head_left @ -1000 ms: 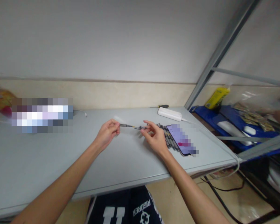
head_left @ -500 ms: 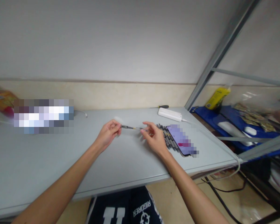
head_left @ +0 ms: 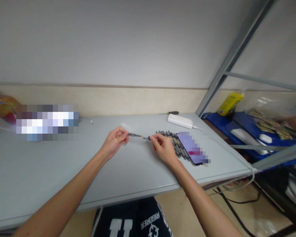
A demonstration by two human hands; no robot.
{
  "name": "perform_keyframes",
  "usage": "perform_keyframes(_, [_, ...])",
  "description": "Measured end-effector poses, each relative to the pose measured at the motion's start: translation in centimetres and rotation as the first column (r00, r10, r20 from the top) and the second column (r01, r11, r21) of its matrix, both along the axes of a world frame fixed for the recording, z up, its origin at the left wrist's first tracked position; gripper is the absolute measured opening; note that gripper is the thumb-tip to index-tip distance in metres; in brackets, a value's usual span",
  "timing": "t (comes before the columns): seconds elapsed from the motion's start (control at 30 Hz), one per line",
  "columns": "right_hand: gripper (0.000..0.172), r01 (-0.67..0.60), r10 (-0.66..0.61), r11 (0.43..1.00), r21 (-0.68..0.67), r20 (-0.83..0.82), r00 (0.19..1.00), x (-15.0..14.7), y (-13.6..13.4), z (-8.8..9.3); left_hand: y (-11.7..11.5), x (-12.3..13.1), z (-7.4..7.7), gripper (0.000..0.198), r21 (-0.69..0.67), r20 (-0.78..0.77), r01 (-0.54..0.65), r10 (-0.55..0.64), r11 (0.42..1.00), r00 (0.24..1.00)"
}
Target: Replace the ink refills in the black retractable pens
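My left hand (head_left: 116, 141) is closed, thumb and fingers pinching one end of a slim dark pen (head_left: 135, 135). The pen points right across the gap between my hands, with a small yellowish bit near its tip. My right hand (head_left: 164, 147) is closed in a pinch on a short dark piece with a clip, which looks like a pen cap (head_left: 147, 138). This piece is at the pen's tip; whether the two touch, I cannot tell. Behind and beside my right hand, several dark pens (head_left: 181, 149) lie in a row, partly hidden by it.
A phone (head_left: 191, 148) with a lit screen lies against the row of pens. Further back are a white power strip (head_left: 179, 121) with a cable and a screwdriver (head_left: 173, 113). A metal frame post (head_left: 219, 79) rises at the desk's right end. A blurred bright patch is at left.
My right hand's fingers, spread before, have closed into a pinch, and the dark clipped piece now shows at their tips. My left hand and the pen stay almost where they were.
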State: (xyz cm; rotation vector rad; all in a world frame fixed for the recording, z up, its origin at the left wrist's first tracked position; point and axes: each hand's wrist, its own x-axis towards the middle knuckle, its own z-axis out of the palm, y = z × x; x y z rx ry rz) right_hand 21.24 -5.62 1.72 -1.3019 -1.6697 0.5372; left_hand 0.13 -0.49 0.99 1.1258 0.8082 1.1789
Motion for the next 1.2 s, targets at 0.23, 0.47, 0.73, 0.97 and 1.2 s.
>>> perform_keyframes(0.23, [0.030,-0.031,0.025,0.996,0.089,0.073,0.997,-0.1,-0.1,-0.4,-0.1,0.1,0.5,0.024,-0.080,0.026,-0.014,0.016,0.997,1.000])
perform_keyframes(0.47, [0.023,-0.033,0.009,0.982,0.185,0.127,0.992,-0.1,0.0,-1.0,-0.1,0.0,0.2,0.026,-0.169,0.034,0.070,-0.066,0.983,0.997])
perform_keyframes(0.73, [0.032,0.001,-0.004,0.999,0.048,0.063,0.998,0.0,-0.3,0.1,-0.4,0.4,-0.3,0.031,0.033,-0.143,0.034,-0.029,0.999,0.989])
perform_keyframes(0.97, [0.036,-0.151,0.090,0.963,-0.224,-0.261,0.961,0.1,0.2,0.3,-0.3,0.4,-0.7,0.023,0.232,-0.251,0.006,0.054,0.973,0.966])
perform_keyframes(1.2, [0.039,-0.309,0.119,0.884,-0.351,-0.471,0.874,0.1,0.1,0.5,-0.5,0.6,-0.5,0.025,0.219,-0.259,-0.008,0.066,0.976,0.963])
